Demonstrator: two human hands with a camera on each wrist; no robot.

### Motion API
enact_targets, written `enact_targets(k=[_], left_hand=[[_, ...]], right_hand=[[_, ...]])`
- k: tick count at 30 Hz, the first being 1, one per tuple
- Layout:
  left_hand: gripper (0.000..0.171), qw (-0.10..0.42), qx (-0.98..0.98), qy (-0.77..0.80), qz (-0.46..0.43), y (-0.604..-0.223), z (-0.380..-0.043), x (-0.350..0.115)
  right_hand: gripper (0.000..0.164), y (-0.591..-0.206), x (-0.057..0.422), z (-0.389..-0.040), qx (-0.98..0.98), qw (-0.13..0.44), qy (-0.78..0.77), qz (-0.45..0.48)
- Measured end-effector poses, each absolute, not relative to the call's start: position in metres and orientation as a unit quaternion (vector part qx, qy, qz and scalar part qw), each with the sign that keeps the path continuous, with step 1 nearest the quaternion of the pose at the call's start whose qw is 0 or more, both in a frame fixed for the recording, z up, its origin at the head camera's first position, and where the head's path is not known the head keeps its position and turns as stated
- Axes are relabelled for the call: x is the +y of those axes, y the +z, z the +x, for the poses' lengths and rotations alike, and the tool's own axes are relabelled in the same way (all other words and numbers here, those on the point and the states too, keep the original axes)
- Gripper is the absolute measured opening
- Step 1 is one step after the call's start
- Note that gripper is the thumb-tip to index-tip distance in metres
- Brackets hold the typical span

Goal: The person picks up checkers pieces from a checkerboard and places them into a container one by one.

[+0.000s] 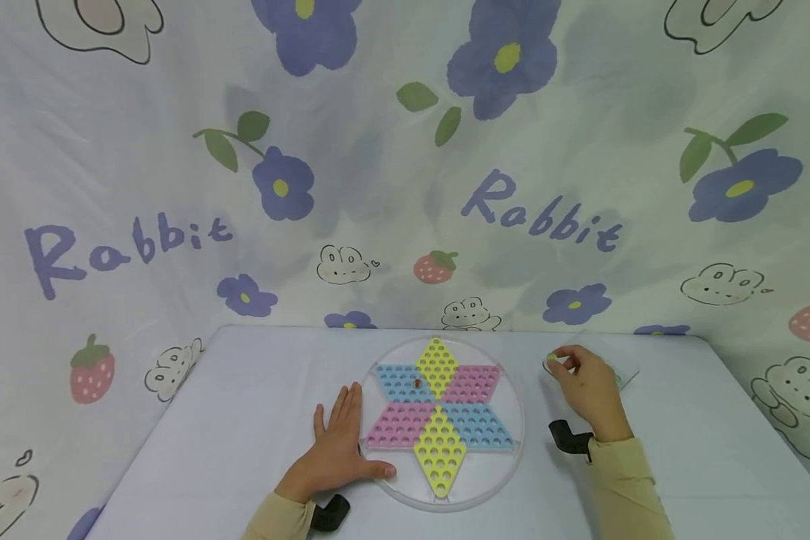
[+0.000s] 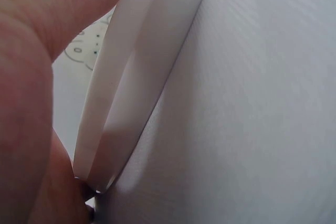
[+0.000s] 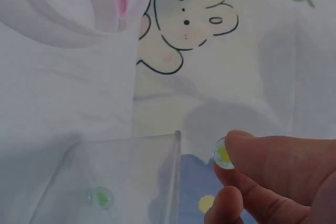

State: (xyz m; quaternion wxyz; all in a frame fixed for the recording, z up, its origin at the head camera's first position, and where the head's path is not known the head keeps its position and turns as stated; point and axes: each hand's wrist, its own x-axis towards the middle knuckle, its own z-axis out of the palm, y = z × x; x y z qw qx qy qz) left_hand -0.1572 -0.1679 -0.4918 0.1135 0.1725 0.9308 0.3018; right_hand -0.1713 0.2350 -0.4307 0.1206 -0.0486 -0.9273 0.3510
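Observation:
A round Chinese checkers board (image 1: 490, 471) with a star of yellow, blue and pink holed sections lies on the white table. My left hand (image 1: 337, 451) is spread at its left side, thumb over the lower left rim. The left wrist view shows the board's pale side wall (image 2: 128, 82) close against that hand. To the right of the board, my right hand (image 1: 589, 386) pinches a clear marble (image 3: 221, 153) with a yellow-green core between thumb and finger. One reddish-brown marble (image 1: 417, 383) sits in the upper left blue section.
Partly behind the right hand stands a clear plastic box (image 3: 177, 174), and a green-cored marble (image 3: 101, 198) lies inside it. A patterned cloth (image 1: 378, 187) with rabbits and flowers hangs beyond the table's far edge.

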Motion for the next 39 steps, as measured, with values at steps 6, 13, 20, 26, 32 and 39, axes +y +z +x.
enact_targets(k=[6, 13, 20, 26, 32, 39], left_hand=[[0.146, 0.114, 0.931, 0.3, 0.173, -0.493, -0.158, -0.168], [0.146, 0.113, 0.931, 0.302, 0.171, -0.493, -0.158, -0.168], [0.146, 0.114, 0.932, 0.299, 0.171, -0.493, -0.158, -0.168], [0.147, 0.117, 0.932, 0.298, 0.171, -0.493, -0.158, -0.168], [0.147, 0.116, 0.933, 0.297, 0.169, -0.493, -0.158, -0.168], [0.147, 0.118, 0.932, 0.296, 0.171, -0.492, -0.158, -0.168]], right_hand=[[0.029, -0.438, 0.239, -0.174, -0.928, 0.114, 0.35, -0.053], [0.029, -0.445, 0.242, -0.178, -0.931, 0.106, 0.345, -0.059], [0.03, -0.448, 0.243, -0.18, -0.933, 0.082, 0.343, -0.067], [0.031, -0.448, 0.242, -0.179, -0.938, 0.076, 0.333, -0.065], [0.029, -0.447, 0.237, -0.18, -0.935, 0.099, 0.334, -0.065], [0.023, -0.448, 0.226, -0.184, -0.92, 0.167, 0.352, -0.05]])
